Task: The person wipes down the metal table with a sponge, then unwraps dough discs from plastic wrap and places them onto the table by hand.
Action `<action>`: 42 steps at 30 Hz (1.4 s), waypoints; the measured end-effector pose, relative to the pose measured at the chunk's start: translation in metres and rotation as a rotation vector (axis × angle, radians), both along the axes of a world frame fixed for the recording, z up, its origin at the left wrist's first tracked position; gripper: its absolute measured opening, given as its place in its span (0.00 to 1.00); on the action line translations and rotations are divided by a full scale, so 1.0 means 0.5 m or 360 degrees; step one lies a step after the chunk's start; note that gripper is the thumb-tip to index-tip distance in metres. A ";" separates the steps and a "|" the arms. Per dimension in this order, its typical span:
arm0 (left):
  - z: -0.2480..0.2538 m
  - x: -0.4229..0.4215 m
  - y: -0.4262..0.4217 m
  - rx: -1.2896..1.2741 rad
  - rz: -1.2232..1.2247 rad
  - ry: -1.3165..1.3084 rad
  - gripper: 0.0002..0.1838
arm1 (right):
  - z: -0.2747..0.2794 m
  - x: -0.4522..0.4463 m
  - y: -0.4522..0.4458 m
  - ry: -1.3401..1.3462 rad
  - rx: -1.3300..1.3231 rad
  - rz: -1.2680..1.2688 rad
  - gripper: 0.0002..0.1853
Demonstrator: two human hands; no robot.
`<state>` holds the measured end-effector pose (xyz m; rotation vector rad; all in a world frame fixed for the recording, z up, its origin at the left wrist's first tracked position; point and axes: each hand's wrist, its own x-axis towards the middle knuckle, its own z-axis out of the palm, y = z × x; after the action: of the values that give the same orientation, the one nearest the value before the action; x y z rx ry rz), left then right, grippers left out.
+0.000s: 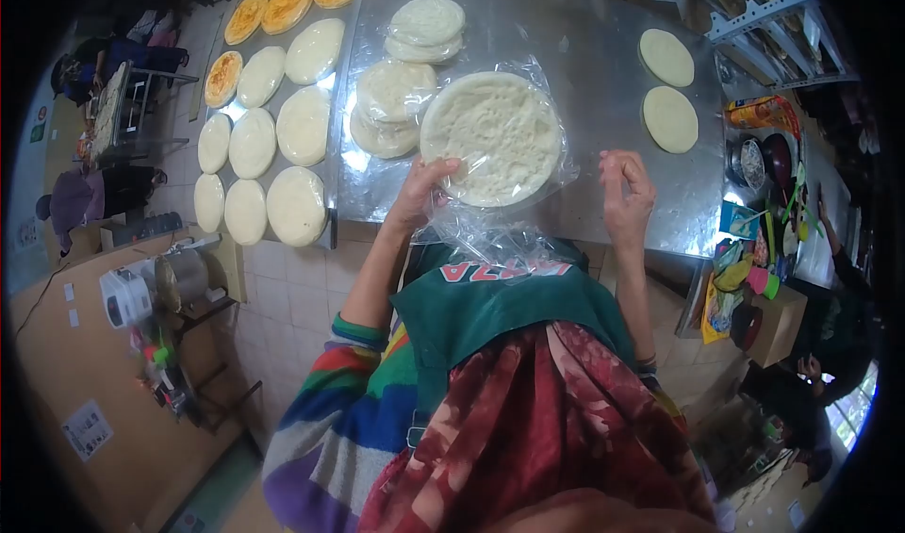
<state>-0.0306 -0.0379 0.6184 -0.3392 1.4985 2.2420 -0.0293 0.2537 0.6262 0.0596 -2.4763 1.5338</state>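
A round pale dough base lies inside a clear plastic bag, in front of my chest over the metal table. My left hand grips the bagged base at its lower left edge, thumb on top. The bag's loose, crumpled end hangs toward my green apron. Off to the right of the base, my right hand is raised with its fingers curled; whether anything is between them is too small to tell. Stacked bases sit just left of the bag, with another stack behind them.
Two unwrapped bases lie on the table's right side. Rows of bagged bases and several orange-topped ones cover the left table. A metal rack stands at the back right. Other people are at both sides.
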 end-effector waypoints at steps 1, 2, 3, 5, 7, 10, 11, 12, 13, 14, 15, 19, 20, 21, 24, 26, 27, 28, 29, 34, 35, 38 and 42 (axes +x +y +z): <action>0.008 0.002 0.006 -0.0018 0.0013 -0.0004 0.22 | 0.012 -0.003 -0.020 -0.0002 -0.0112 -0.0046 0.07; 0.016 0.003 0.011 -0.0035 0.0024 -0.0007 0.22 | 0.034 -0.009 -0.053 -0.0002 -0.0223 -0.0094 0.11; 0.023 0.004 0.015 -0.0037 0.0032 -0.0015 0.22 | 0.046 -0.013 -0.071 -0.0002 -0.0334 -0.0143 0.15; 0.032 0.006 0.022 -0.0039 0.0052 -0.0033 0.22 | 0.025 -0.023 -0.073 -0.0083 -0.0528 0.0067 0.22; 0.022 0.009 0.019 0.0029 0.0050 -0.0029 0.23 | 0.021 -0.023 -0.077 -0.0180 -0.0656 0.0213 0.28; 0.023 0.013 0.016 0.0032 -0.0001 0.0006 0.23 | 0.044 -0.023 -0.097 -0.0285 -0.0691 0.0296 0.29; 0.026 0.015 0.016 0.0017 -0.0028 0.0023 0.23 | 0.050 -0.024 -0.102 -0.0275 -0.0665 0.0298 0.28; 0.025 0.016 0.016 -0.0024 -0.0035 0.0030 0.23 | 0.053 -0.024 -0.105 -0.0266 -0.0638 0.0300 0.28; 0.024 0.018 0.017 -0.0064 -0.0044 0.0036 0.22 | 0.051 -0.025 -0.105 -0.0240 -0.0649 0.0278 0.26; 0.023 0.020 0.019 -0.0103 -0.0052 0.0041 0.22 | 0.046 -0.026 -0.105 -0.0217 -0.0658 0.0255 0.25; 0.022 0.020 0.020 -0.0111 -0.0096 0.0065 0.21 | 0.042 -0.026 -0.105 -0.0193 -0.0667 0.0232 0.23; 0.010 0.020 0.026 -0.0156 -0.0244 0.0136 0.20 | 0.037 -0.024 -0.103 -0.0087 -0.0444 0.0124 0.21; 0.006 0.021 0.027 -0.0170 -0.0271 0.0147 0.20 | 0.037 -0.021 -0.106 -0.0089 -0.0429 0.0084 0.21; 0.005 0.024 0.031 -0.0183 -0.0257 0.0162 0.20 | 0.038 -0.019 -0.107 -0.0090 -0.0415 0.0044 0.20; 0.009 0.034 0.043 -0.0223 -0.0247 0.0212 0.19 | 0.048 -0.010 -0.104 0.0163 0.0045 -0.0130 0.19; 0.018 0.039 0.047 -0.0250 -0.0288 0.0248 0.19 | 0.053 -0.010 -0.110 0.0297 0.0247 -0.0162 0.19; 0.022 0.040 0.046 -0.0296 -0.0375 0.0240 0.20 | 0.054 -0.010 -0.114 0.0363 0.0348 -0.0182 0.19; 0.026 0.040 0.044 -0.0342 -0.0462 0.0234 0.22 | 0.049 -0.010 -0.115 0.0328 0.0337 -0.0206 0.18; 0.031 0.041 0.044 -0.0387 -0.0547 0.0229 0.23 | 0.040 -0.011 -0.116 0.0294 0.0326 -0.0227 0.16; 0.050 0.066 0.093 -0.0373 -0.0373 0.0542 0.34 | 0.036 -0.018 -0.117 0.0346 0.0492 -0.0289 0.11; 0.042 0.069 0.095 -0.0374 -0.0399 0.0610 0.36 | 0.035 -0.021 -0.116 0.0369 0.0511 -0.0281 0.10; 0.030 0.068 0.105 -0.0524 -0.0470 0.0891 0.37 | 0.026 -0.029 -0.110 0.0413 0.0522 -0.0259 0.09; 0.049 0.060 0.111 -0.0644 -0.0542 0.0924 0.37 | 0.028 -0.037 -0.102 0.0420 0.0477 -0.0238 0.10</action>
<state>-0.0005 0.0176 0.6429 0.4690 2.1148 1.8324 -0.0478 0.2027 0.6402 0.1160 -2.4127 1.0156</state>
